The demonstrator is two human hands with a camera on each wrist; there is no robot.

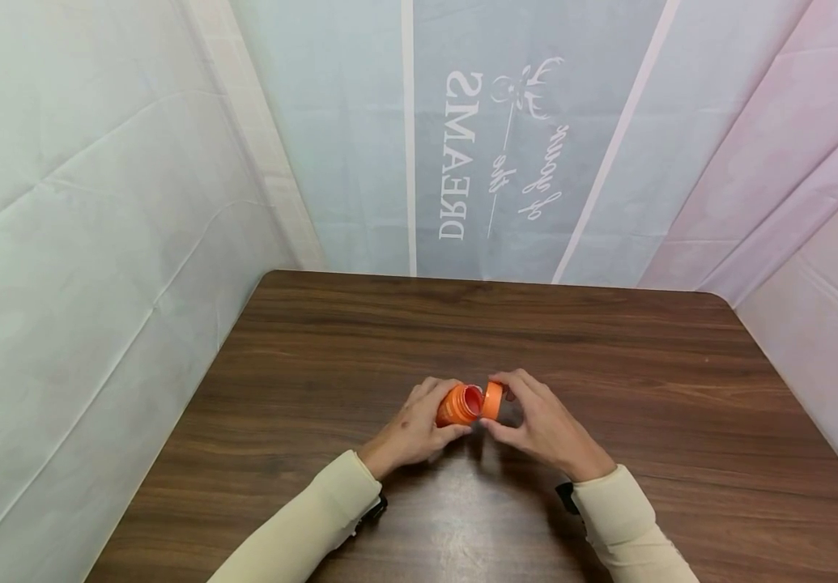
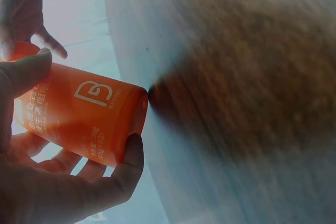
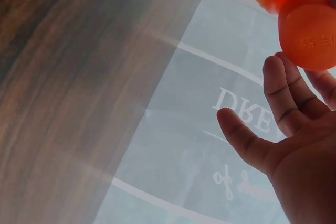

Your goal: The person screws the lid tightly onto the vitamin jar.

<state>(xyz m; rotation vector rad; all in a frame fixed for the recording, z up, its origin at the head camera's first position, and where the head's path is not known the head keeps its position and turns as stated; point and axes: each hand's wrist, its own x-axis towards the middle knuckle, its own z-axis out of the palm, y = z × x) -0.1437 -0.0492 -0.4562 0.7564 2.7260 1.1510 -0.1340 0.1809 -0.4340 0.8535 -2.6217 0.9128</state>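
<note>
In the head view an orange bottle (image 1: 455, 405) lies tilted in my left hand (image 1: 414, 425), its open mouth turned to the right. My left thumb and fingers curl round its body, which carries white printing, as the bottle (image 2: 100, 108) shows in the left wrist view. Just right of the mouth, my right hand (image 1: 546, 425) pinches the orange cap (image 1: 492, 401) between thumb and fingertips. The cap (image 3: 310, 32) is off the thread and close beside the neck, its round top facing the right wrist camera.
Both hands are over a dark brown wooden table (image 1: 360, 324). Behind it hangs a pale blue cloth (image 1: 360, 162) with white lettering, and a white cloth (image 1: 98, 243) hangs along the left side. Dark bands circle both wrists.
</note>
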